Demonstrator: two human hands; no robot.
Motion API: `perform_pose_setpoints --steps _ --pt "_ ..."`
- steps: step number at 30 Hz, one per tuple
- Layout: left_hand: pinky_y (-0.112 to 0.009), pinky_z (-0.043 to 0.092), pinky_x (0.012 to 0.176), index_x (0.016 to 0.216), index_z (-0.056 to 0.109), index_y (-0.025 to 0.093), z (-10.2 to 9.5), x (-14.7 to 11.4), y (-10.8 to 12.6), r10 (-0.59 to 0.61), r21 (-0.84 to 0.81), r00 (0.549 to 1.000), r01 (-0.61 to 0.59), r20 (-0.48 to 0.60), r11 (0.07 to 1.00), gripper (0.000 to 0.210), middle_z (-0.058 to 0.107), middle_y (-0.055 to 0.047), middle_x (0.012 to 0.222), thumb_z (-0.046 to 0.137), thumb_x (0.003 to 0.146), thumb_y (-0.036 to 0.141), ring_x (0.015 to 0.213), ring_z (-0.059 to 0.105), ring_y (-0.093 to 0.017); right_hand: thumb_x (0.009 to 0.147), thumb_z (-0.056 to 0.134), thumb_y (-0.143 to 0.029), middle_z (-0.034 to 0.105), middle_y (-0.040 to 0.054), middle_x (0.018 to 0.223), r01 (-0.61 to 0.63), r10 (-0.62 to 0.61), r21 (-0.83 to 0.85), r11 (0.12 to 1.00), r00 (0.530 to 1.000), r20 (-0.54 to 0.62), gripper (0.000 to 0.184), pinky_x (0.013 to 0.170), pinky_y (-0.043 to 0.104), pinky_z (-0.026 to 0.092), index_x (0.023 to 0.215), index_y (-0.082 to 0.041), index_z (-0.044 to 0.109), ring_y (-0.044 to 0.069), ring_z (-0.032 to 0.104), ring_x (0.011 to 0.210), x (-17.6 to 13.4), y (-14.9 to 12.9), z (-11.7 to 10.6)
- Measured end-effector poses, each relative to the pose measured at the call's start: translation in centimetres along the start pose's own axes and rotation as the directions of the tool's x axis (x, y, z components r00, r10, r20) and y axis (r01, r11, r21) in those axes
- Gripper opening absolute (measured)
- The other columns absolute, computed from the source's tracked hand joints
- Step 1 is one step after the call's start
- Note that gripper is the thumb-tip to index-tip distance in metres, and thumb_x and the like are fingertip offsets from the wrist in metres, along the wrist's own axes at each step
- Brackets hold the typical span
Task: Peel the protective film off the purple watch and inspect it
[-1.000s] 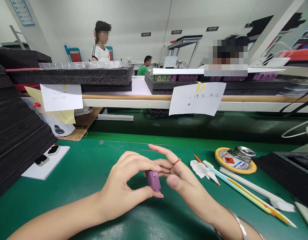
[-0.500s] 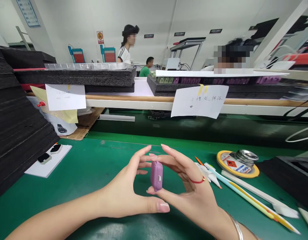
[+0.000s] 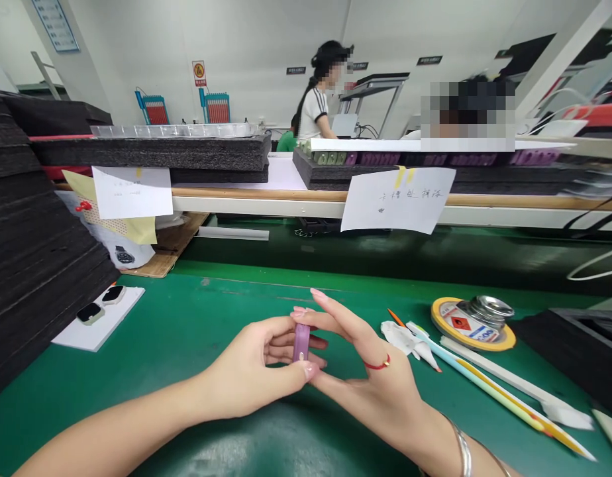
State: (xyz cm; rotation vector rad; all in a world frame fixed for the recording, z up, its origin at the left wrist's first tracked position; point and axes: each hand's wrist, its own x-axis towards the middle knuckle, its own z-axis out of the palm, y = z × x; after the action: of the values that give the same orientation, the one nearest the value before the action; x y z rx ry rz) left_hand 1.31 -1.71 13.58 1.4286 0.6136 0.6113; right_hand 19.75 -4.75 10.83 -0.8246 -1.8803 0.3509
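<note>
Pinching purple case (image 3: pixel 301 339), left hand (image 3: pixel 244 371) and right hand (image 3: pixel 378 392) together on it; handling under way, case not yet down (finish unclear); watch bodies (image 3: pixel 90 313) at wearer's ten o'clock.

Single camera, worn on head, above and behind hands, facing forward and down. Left hand (image 3: pixel 256 364) and right hand (image 3: pixel 373 377) close to lens, below middle of view. Green tabletop (image 3: pixel 177 324) around hands seen from above at slant. Shelf edge (image 3: pixel 256 206) farther off, beyond fingertips; back wall (image 3: pixel 152 46) deepest, above it. Wide field: takes in foam stack (image 3: pixel 42 265) left of left hand, yellow tape roll (image 3: pixel 436 315) beyond right hand, to its right.
</note>
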Motion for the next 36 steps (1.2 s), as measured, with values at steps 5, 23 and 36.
perform_pose_setpoints --steps 5,23,36 --pt "-0.038 0.055 0.098 0.125 0.061 0.013 0.05 0.11 -0.11 -0.056 -0.111 0.998 0.057 0.013 0.992 0.045 0.067 -0.015 0.123 0.073 0.082 0.010 0.108 0.069 -0.026 0.086 0.072 -0.011 0.067 0.0054 0.129 -0.028 0.027 -0.034 0.999 1.000 -0.009 0.074 0.094 0.033 0.062 0.150 -0.033 0.040 0.024 0.067 0.116 -0.08 0.30 -0.36" --pt "-0.031 0.057 0.091 0.120 0.068 0.016 0.07 -0.15 -0.10 0.061 0.046 0.991 -0.056 -0.122 0.997 0.042 0.072 -0.008 0.106 0.079 0.082 0.030 0.102 0.069 -0.023 0.092 0.065 -0.010 0.064 0.0083 0.127 0.155 -0.156 -0.106 0.982 0.988 0.001 0.050 0.108 0.037 0.052 0.137 -0.027 0.050 0.022 0.061 0.124 0.40 -0.04 -0.34" --pt "-0.029 0.048 0.102 0.132 0.059 0.031 -0.41 -0.50 -0.78 0.537 0.620 0.843 -0.400 -0.039 0.675 0.048 0.069 0.002 0.126 0.072 0.089 0.016 0.115 0.065 -0.018 0.087 0.067 -0.064 0.066 0.0029 0.095 -0.432 0.412 0.577 0.693 0.894 0.174 0.048 0.073 0.029 0.059 0.087 -0.023 0.043 0.017 0.070 0.080 0.76 0.04 -0.46"
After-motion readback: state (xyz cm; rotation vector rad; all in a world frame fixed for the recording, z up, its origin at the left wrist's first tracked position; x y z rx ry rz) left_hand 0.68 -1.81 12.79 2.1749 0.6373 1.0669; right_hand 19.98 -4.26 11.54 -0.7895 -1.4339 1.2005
